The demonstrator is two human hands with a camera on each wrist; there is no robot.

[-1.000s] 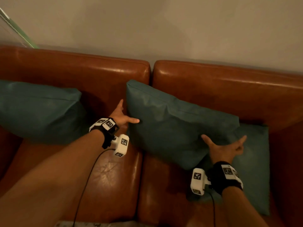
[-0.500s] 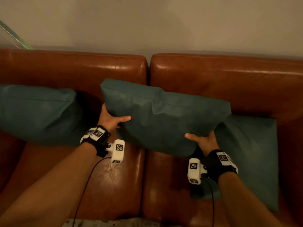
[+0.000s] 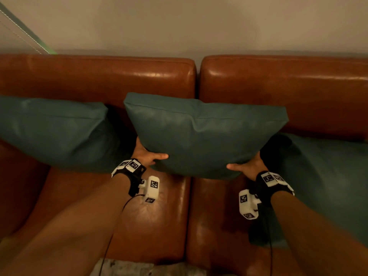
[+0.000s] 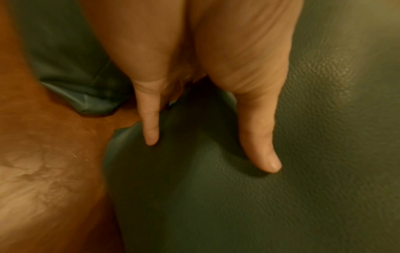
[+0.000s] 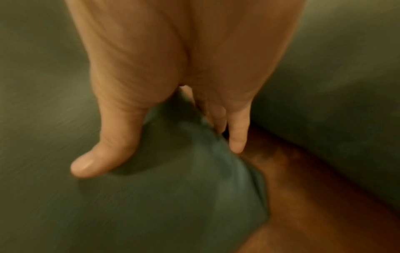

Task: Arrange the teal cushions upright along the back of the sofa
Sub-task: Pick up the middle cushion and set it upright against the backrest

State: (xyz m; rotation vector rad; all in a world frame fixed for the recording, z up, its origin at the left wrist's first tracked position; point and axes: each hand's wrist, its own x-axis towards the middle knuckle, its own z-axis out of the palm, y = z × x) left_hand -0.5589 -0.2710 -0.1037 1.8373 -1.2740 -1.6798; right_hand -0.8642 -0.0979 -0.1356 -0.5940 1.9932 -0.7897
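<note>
1. The left hand [image 3: 146,156] pinches the lower left corner of the middle teal cushion [image 3: 203,134]: the thumb [image 4: 263,150] lies pressed on the front face, the fingers [image 4: 149,126] are tucked behind the edge
2. The right hand [image 3: 246,166] mirrors it at the lower right corner, thumb [image 5: 103,154] on the front, fingers [image 5: 237,135] curled round the back
3. The cover dents under both thumbs, so I judge the cushion soft, light and floppy; its grained, leather-like skin may slide, so the two bottom corners, gripped through the filling, look the surest hold
4. The held cushion stands near upright at 12 o'clock from the hands, across the seam between the two backrests of the brown leather sofa [image 3: 288,84], lower edge just above the seat
5. At 9 o'clock a second teal cushion [image 3: 53,132] leans against the backrest
6. At 3 o'clock a third teal cushion [image 3: 326,176] lies flatter on the seat, probably yet to be stood up
</note>
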